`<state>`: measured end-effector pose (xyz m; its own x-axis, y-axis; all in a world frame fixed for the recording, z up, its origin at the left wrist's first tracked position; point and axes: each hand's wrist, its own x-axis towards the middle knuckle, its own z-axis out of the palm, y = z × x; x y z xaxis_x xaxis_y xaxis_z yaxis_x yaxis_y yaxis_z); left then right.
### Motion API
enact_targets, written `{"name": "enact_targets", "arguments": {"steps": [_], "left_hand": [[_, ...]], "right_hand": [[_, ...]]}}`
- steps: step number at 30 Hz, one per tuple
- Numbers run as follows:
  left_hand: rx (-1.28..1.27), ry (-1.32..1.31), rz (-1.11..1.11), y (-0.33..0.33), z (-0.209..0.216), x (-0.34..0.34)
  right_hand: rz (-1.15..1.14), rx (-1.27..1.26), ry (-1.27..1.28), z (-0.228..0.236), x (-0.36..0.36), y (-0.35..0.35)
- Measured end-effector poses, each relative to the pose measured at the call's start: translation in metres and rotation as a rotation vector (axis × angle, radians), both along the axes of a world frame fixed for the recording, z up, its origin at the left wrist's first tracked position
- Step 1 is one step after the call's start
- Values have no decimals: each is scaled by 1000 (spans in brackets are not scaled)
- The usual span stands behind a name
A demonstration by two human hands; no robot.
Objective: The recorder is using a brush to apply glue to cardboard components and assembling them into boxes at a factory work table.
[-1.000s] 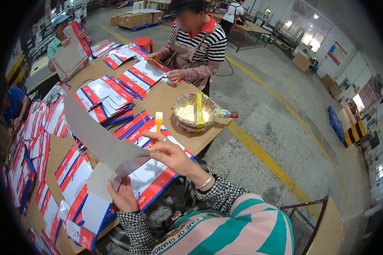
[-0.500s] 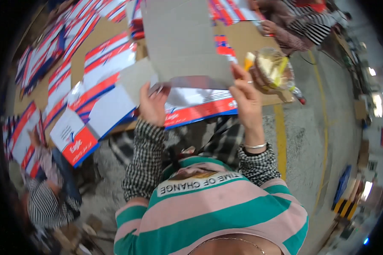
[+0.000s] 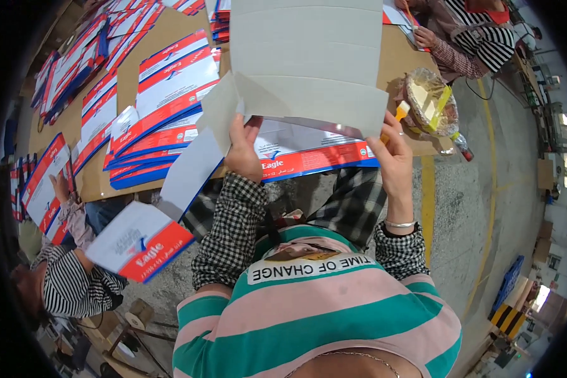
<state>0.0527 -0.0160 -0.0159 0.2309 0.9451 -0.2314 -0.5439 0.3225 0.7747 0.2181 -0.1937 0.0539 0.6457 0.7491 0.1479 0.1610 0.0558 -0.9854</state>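
In front of me is a large cardboard box blank (image 3: 305, 57), its plain grey inner face toward me and its near edge folded up. My left hand (image 3: 246, 151) is closed on its near left corner, by a bent grey flap. A long printed flap (image 3: 142, 242), white, red and blue, hangs from that side past the table edge. My right hand (image 3: 394, 154) pinches the near right corner between thumb and fingers. Against those fingers a small brush (image 3: 402, 113) with an orange handle sticks up; its grip is partly hidden. Under the blank lies a printed sheet (image 3: 315, 151).
Piles of printed blanks (image 3: 176, 75) cover the table's left side. A plastic-lined bowl (image 3: 428, 97) with pale contents and a yellow strip stands at the right edge, beside a bottle (image 3: 463, 148). Co-workers handle blanks at far right (image 3: 425, 38) and at left (image 3: 60, 186).
The printed left flap has swung lower, toward me. More of the blank's inner face shows, with its near right corner flap spread. The brush has come closer in front of the bowl.
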Motion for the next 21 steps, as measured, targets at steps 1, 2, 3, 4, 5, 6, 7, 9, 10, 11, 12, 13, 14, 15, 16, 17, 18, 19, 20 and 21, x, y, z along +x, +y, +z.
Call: {"name": "enact_targets", "arguments": {"steps": [1, 2, 3, 4, 5, 6, 7, 9, 10, 11, 12, 13, 14, 15, 16, 17, 18, 19, 20, 21], "left_hand": [[-27, 6, 14, 2, -9, 1], [-55, 8, 25, 5, -16, 0], [50, 233, -68, 8, -16, -3], [166, 452, -161, 13, -16, -12], [253, 446, -203, 17, -34, -25], [343, 449, -226, 18, -48, -40], [413, 560, -252, 13, -50, -41], [498, 660, -286, 9, -39, -32], [225, 385, -183, 7, -26, -26], [-51, 114, -80, 5, -19, -22], [-45, 109, -92, 5, -20, -24], [-44, 152, -76, 6, -25, -27], [-41, 196, -60, 7, -30, -31], [-35, 174, -68, 6, -32, -31], [-27, 171, -80, 5, -32, -31], [-36, 167, -95, 4, -31, -31], [-43, 167, -106, 3, -32, -32], [-74, 183, -94, 3, -31, -31], [-64, 182, -107, 2, -32, -31], [-69, 182, -118, 3, -34, -34]], "right_hand": [[1, -9, -30, 2, 4, -2], [31, -19, -50, 7, 9, -4], [13, 13, -35, 10, 14, -5], [-5, 47, -22, 15, 20, -7], [-21, 61, -73, 21, 33, -13], [-65, 116, -92, 32, 39, -16], [-154, 81, -206, 39, 52, -24], [-259, 45, -325, 50, 77, -34], [-380, 156, -254, 57, 85, -35], [-497, 271, -181, 61, 94, -34], [-508, 276, -187, 61, 106, -33], [-636, 150, -275, 55, 120, -31], [-763, 22, -359, 48, 134, -30], [-776, 25, -360, 40, 146, -27], [-778, -5, -289, 32, 155, -21], [-780, -33, -217, 23, 164, -15], [-788, -60, -225, 10, 173, -8], [-800, -87, -233, -1, 180, -2], [-815, -79, -231, -10, 187, 2], [-793, -137, -271, -20, 193, 9]]}}
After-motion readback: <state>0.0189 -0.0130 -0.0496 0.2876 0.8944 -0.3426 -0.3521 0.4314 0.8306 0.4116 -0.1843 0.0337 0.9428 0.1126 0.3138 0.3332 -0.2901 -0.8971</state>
